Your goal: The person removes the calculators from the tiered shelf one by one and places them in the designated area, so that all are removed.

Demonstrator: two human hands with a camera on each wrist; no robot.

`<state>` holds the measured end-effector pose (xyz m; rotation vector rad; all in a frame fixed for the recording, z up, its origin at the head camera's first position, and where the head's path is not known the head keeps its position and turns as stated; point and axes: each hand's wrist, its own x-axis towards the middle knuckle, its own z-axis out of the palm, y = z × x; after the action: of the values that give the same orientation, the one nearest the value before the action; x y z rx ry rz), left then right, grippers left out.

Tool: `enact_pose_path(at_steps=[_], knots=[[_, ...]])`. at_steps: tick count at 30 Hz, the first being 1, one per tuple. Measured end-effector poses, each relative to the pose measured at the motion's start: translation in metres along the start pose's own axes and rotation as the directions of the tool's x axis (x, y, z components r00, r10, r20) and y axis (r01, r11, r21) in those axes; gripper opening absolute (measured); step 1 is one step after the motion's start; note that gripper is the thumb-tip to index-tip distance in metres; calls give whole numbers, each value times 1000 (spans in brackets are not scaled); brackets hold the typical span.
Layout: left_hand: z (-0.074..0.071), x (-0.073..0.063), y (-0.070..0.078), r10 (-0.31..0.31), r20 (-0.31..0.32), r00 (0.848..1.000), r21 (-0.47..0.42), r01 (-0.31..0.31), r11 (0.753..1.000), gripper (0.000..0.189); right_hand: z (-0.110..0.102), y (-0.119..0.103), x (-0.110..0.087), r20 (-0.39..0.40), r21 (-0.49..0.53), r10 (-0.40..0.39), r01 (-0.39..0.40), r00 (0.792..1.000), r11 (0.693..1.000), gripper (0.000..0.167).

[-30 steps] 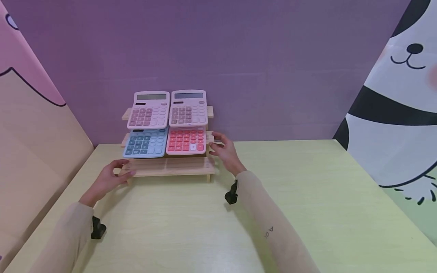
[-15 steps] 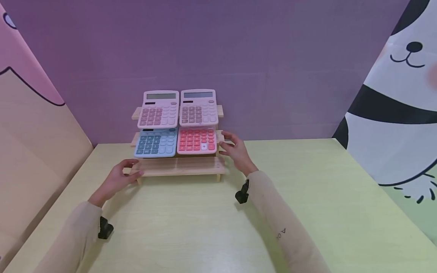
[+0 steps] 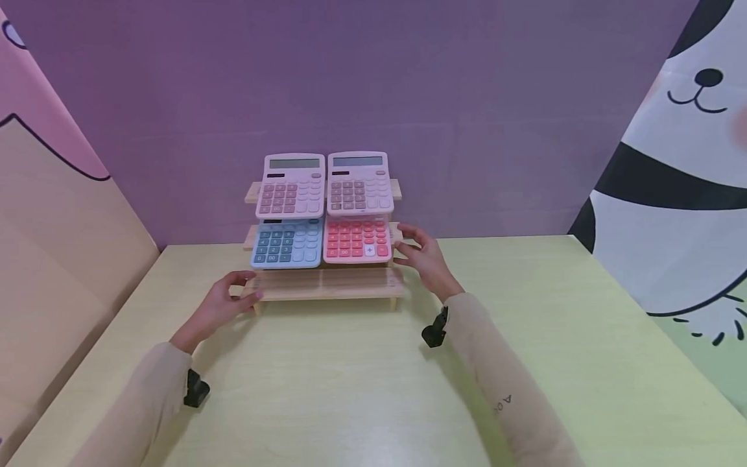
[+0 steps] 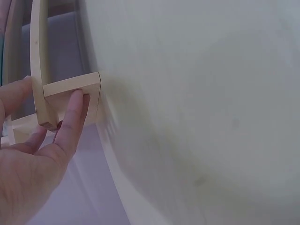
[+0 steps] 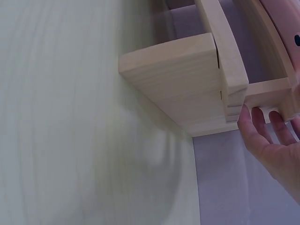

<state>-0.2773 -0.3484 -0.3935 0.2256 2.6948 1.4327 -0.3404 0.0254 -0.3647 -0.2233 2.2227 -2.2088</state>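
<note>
A three-step wooden rack (image 3: 329, 285) stands on the table near the back wall. Two pale pink calculators (image 3: 290, 188) lean side by side on its top step. The middle step carries a blue calculator (image 3: 286, 246) and a red-pink calculator (image 3: 357, 241); the bottom step is bare. My left hand (image 3: 218, 305) grips the rack's left end at the bottom step, and in the left wrist view its fingers (image 4: 72, 115) press against the side support. My right hand (image 3: 428, 263) holds the right end at the middle step, fingertips curled in against the wood in the right wrist view.
The pale wooden table (image 3: 327, 376) spreads out in front and to the right. A purple wall (image 3: 484, 130) rises behind the rack. Side panels stand at both edges, the right one with a panda picture (image 3: 694, 168).
Both hands have moved the rack, with its calculators, steadily to the right along the table. The calculators keep their places on the steps, and both grips look the same.
</note>
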Motion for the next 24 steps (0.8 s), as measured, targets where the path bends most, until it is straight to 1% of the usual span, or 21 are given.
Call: enact_pose_path(at_steps=[7,14,21,24], knots=[[-1,-1,0,5,-1,1000,-43,-5,999,58,1,0,2,7,-9,-6,6,1000,1000,43],[-3,-2,-2,-2,3,1000,-82,2,997,58,3,-2,0,11,-52,-3,4,1000,999,45],[-3,1,-5,-11,8,1000,-123,12,992,55,3,0,2,9,-59,-6,6,1000,998,45],[-3,3,-7,-7,9,1000,-128,8,992,54,2,1,3,9,-71,-1,2,1000,998,46]])
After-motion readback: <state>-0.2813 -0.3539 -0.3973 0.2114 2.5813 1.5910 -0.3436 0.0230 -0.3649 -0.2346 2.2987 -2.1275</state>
